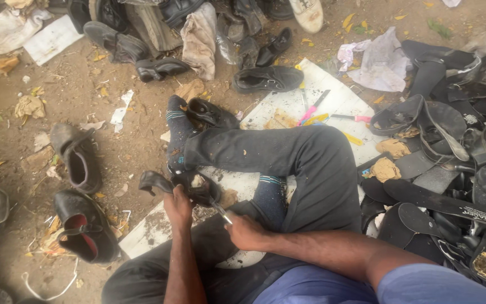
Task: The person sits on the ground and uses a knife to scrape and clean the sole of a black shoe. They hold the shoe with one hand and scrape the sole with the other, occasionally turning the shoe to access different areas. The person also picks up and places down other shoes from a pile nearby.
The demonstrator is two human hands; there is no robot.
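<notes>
I sit on the ground with legs crossed in dark trousers. My left hand (178, 206) grips a worn black shoe (185, 186) pressed against my socked foot. My right hand (244, 231) holds a thin metal tool (221, 213) whose tip reaches into the shoe's heel area. The shoe rests over a white board (333, 101) beneath my legs.
Black shoes lie scattered at the left (77, 160) and top (266, 79). A heap of black sandals and soles (451, 169) fills the right. Pink-handled tools (313, 108) and yellow pieces lie on the board. Paper scraps and leaves litter the dirt.
</notes>
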